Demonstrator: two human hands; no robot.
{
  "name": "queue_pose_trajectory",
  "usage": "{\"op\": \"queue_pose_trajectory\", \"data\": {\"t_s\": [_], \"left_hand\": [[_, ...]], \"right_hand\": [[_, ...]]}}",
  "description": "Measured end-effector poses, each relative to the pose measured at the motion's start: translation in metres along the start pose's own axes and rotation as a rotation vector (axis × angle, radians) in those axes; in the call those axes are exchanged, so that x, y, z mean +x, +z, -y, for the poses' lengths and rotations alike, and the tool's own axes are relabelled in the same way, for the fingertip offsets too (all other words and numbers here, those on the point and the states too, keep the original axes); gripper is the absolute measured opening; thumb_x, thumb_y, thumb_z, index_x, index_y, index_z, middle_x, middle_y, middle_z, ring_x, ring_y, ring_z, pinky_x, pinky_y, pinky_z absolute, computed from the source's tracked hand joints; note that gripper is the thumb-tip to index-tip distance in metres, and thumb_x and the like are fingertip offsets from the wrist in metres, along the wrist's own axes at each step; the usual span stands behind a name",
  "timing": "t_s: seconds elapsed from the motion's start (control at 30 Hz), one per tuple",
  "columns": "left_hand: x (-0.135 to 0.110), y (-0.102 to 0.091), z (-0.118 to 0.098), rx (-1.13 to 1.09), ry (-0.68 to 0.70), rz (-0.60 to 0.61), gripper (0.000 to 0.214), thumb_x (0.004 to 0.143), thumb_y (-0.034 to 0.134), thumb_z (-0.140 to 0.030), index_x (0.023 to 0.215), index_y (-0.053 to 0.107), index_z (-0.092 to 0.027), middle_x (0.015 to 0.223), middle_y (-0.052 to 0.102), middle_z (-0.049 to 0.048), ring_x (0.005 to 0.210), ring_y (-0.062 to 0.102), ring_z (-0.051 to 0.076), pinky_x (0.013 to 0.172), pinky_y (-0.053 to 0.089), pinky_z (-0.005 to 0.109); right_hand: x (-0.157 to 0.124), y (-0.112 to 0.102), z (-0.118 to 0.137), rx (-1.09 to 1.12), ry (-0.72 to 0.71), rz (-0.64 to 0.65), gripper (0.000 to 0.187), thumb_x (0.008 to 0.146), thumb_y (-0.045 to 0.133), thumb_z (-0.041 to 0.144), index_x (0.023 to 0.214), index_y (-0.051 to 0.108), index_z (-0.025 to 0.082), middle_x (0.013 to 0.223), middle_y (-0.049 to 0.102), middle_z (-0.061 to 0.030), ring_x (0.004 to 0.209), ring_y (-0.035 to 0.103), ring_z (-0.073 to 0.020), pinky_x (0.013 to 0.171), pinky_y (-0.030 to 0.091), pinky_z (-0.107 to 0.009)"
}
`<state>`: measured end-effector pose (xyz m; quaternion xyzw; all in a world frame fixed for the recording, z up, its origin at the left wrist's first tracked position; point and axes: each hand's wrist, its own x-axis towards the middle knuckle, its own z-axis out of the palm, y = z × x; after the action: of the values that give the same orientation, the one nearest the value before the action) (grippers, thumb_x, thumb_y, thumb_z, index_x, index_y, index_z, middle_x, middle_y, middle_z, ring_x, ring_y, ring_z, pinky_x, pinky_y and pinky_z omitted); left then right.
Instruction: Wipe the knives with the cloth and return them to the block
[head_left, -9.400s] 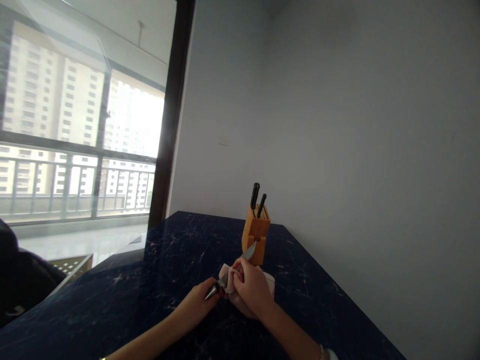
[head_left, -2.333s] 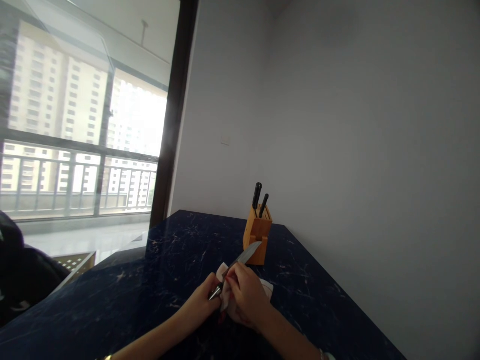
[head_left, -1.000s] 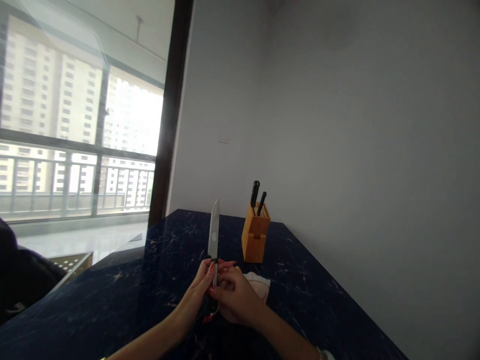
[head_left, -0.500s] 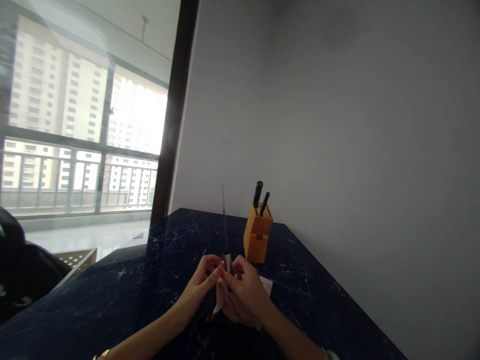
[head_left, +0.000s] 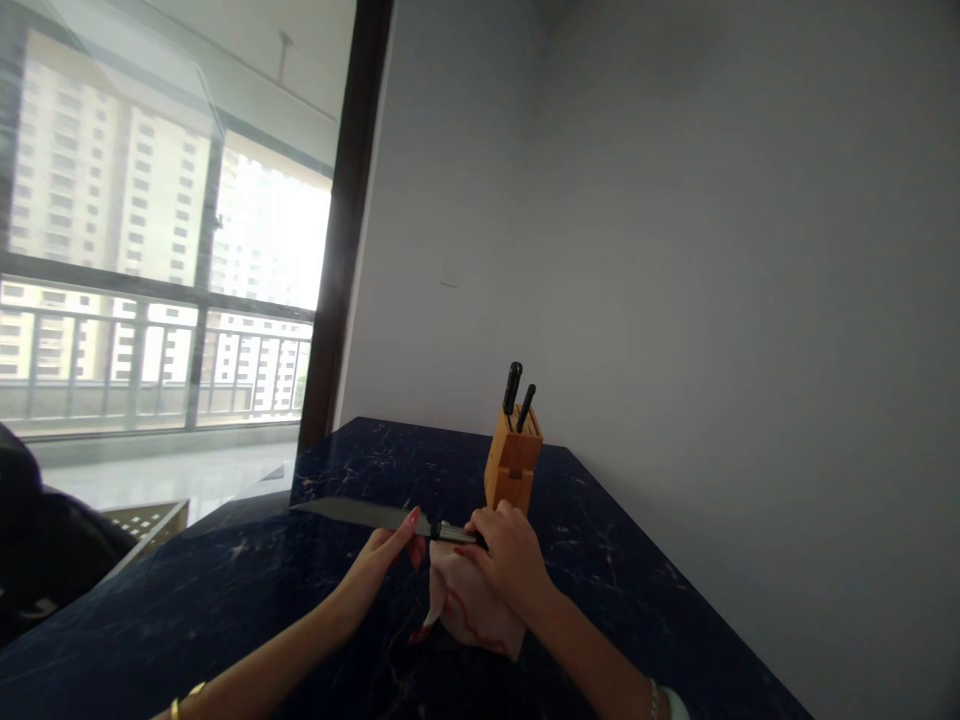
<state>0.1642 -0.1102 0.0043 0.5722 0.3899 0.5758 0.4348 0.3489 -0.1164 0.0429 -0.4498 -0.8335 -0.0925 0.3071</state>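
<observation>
Left hand [head_left: 379, 565]: it is pinching the kitchen knife [head_left: 360, 516] at the blade.
Right hand [head_left: 506, 565]: closed around the knife handle [head_left: 454, 533], above white cloth [head_left: 480, 620].
Back: wooden knife block [head_left: 512, 472] stands on dark marble bench [head_left: 600, 590].

The following items are counted in view. Hands: two, one left hand [head_left: 375, 570] and one right hand [head_left: 506, 570]. Loose knife [head_left: 360, 515]: one, held across the hands. Cloth [head_left: 476, 610]: one. Table [head_left: 225, 600]: one. Knife block [head_left: 512, 470]: one. Knife handles [head_left: 512, 388] in the block: two, both black. Balcony window [head_left: 165, 250]: one. Wall plate [head_left: 448, 276]: one.
</observation>
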Motion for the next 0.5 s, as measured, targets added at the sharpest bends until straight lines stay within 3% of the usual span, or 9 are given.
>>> {"op": "queue_pose_trajectory", "data": {"t_s": [0.1, 0.3, 0.43, 0.5], "left_hand": [[-0.002, 0.001, 0.001, 0.002, -0.005, 0.022, 0.052, 0.080, 0.044, -0.051, 0.042, 0.052, -0.017, 0.042, 0.049, -0.0018, 0.046, 0.044, 0.012, 0.053, 0.035, 0.023], [0.001, -0.006, -0.003, 0.060, 0.029, -0.211, 0.043, 0.074, 0.051, -0.050, 0.047, 0.057, -0.018, 0.046, 0.053, -0.0021, 0.051, 0.049, 0.014, 0.058, 0.038, 0.024], [0.006, -0.011, 0.000, 0.133, 0.055, -0.265, 0.042, 0.071, 0.052, -0.055, 0.052, 0.060, -0.018, 0.052, 0.058, -0.0016, 0.058, 0.053, 0.017, 0.065, 0.039, 0.026], [0.008, -0.011, 0.006, 0.158, 0.017, -0.251, 0.045, 0.071, 0.050, -0.058, 0.055, 0.061, -0.018, 0.056, 0.060, -0.0004, 0.063, 0.056, 0.019, 0.068, 0.040, 0.027]], "right_hand": [[-0.001, 0.001, 0.000, 0.018, -0.003, 0.003, 0.012, 0.078, 0.058, 0.035, 0.077, 0.055, 0.023, 0.075, 0.057, 0.0017, 0.077, 0.044, -0.0171, 0.067, 0.029, -0.029], [-0.005, -0.001, 0.016, -0.051, 0.006, -0.124, 0.025, 0.083, 0.048, 0.025, 0.107, 0.051, 0.021, 0.094, 0.054, -0.0056, 0.087, 0.043, -0.0209, 0.076, 0.030, -0.034], [-0.011, 0.009, 0.030, -0.074, -0.189, 0.031, 0.019, 0.082, 0.050, 0.027, 0.099, 0.055, 0.020, 0.091, 0.054, -0.0056, 0.084, 0.043, -0.0212, 0.073, 0.032, -0.035], [-0.014, 0.017, 0.029, -0.101, -0.220, 0.078, 0.027, 0.077, 0.056, 0.028, 0.103, 0.053, 0.020, 0.096, 0.054, -0.0066, 0.086, 0.043, -0.0224, 0.073, 0.032, -0.036]]}}
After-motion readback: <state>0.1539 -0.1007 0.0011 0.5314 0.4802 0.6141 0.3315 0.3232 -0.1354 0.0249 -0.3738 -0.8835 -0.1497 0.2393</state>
